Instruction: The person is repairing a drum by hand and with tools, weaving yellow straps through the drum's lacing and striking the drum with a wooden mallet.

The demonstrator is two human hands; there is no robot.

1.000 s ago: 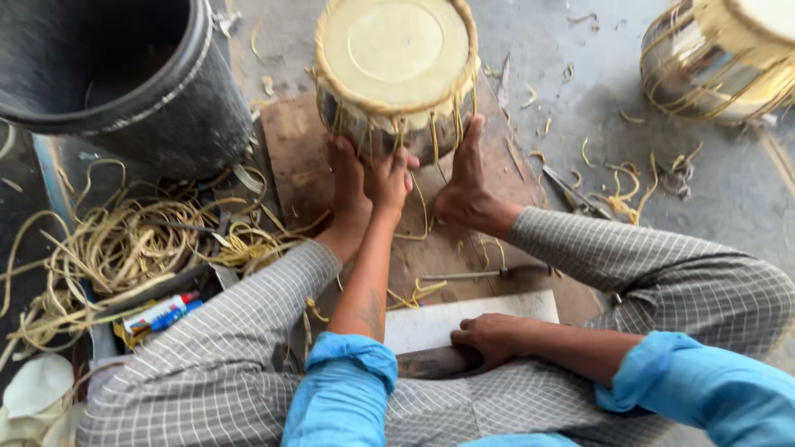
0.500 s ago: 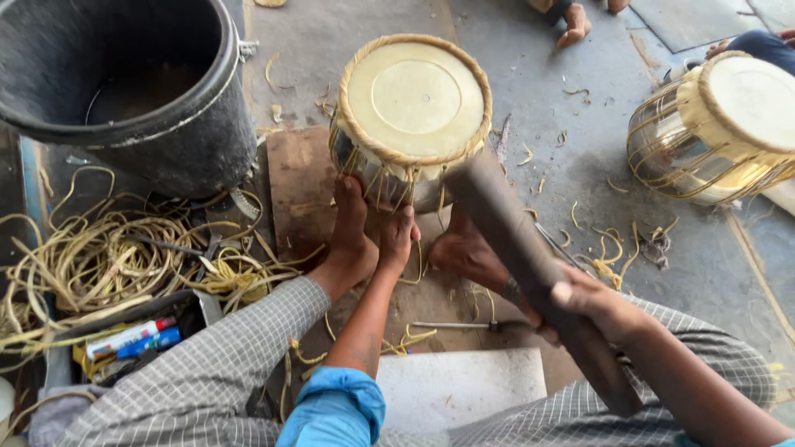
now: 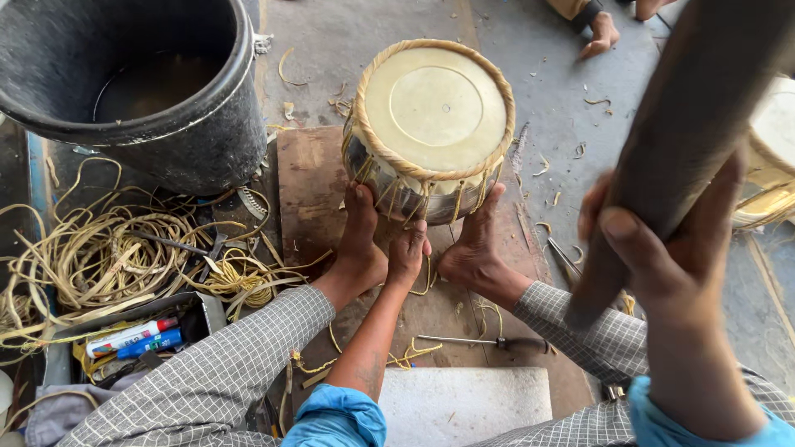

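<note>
A metal drum point(image 3: 431, 124) with a pale skin head and tan lacing stands on a wooden board point(image 3: 310, 190), clamped between my two bare feet. My left hand point(image 3: 407, 252) reaches down between the feet and grips the lacing at the drum's lower edge. My right hand point(image 3: 662, 257) is raised close to the camera, closed around a thick dark wooden club point(image 3: 687, 132) that points up and to the right. Both arms wear blue sleeves.
A large black bucket point(image 3: 141, 91) stands at the upper left. Loose tan lacing strips point(image 3: 108, 257) lie in a heap at left, above a tray with markers point(image 3: 128, 338). A screwdriver point(image 3: 489, 341) and white slab point(image 3: 468, 406) lie near. Another drum point(image 3: 774, 157) sits right; another person's foot point(image 3: 600, 33) shows at top.
My right hand has lifted the wooden club from the ground by my knee up toward the camera. The left hand stays at the drum's lacing.
</note>
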